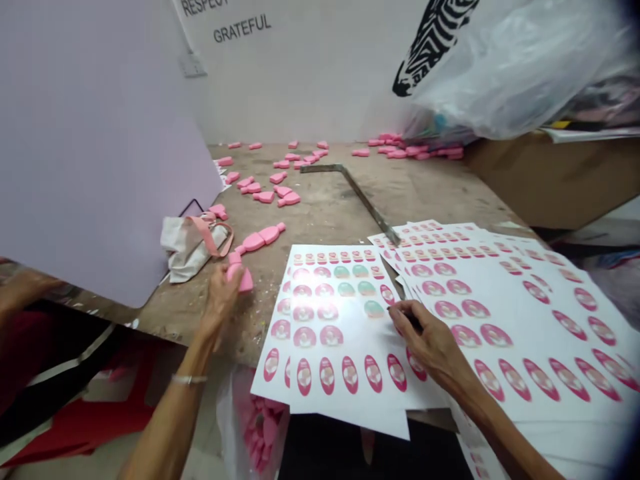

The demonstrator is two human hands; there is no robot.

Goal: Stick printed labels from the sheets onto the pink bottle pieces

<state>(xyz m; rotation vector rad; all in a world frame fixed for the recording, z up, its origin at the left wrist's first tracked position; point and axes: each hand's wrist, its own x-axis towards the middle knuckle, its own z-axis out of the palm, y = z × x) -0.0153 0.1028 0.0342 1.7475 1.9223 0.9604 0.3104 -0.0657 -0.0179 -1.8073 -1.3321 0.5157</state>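
My left hand (223, 297) is closed round a pink bottle-shaped piece (242, 277) at the table's near edge. More of these pink pieces (263, 237) lie in a line just beyond it. In front of me is a white sheet of stickers (350, 340) with pink ovals, pink arches and a few green arches, overlapping another sheet. My right hand (430, 343) rests over the right side of this sheet, thumb and fingers pinched near a pink oval sticker (387, 295). What sits in the pinch is too small to make out.
More sticker sheets (500, 293) spread to the right, with a bent metal bar (363, 197) reaching onto them. Pink pieces (287, 197) are scattered farther back. A cloth pouch (187, 250) stands left, beside a large pale panel (95, 153). Another person's arm (25, 290) shows far left.
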